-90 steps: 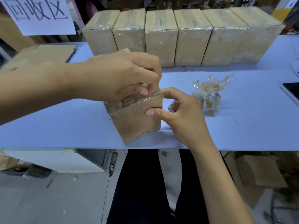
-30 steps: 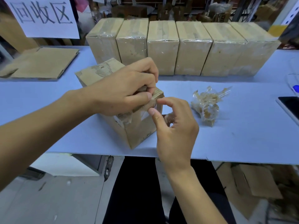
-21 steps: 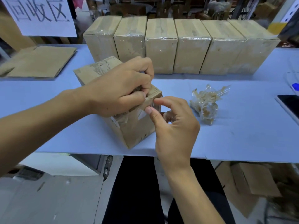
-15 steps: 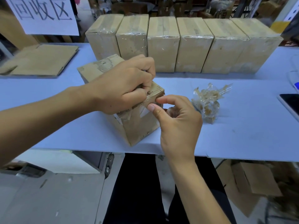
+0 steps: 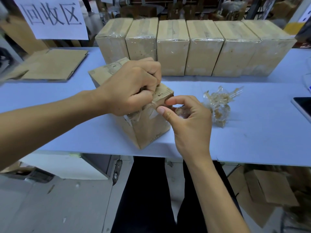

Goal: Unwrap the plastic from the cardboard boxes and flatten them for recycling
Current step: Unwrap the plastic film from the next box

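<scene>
at the near edge of the blue surface, a tilted cardboard box has its loose plastic wrap bunched under the clenched left hand, while the right hand, thumb and forefinger pinching the box's top right corner, sits just beside.

Pale blue desk, front edge running across the frame. Behind its far left corner, a white paper sign with three large handwritten characters. Beyond the desk's far edge, dim shelving crowded with brown clutter, too dark to tell apart. Under the desk, grey concrete floor, speckled with small scraps. Below the desk's left part, a white cabinet. Light soft and even.
</scene>
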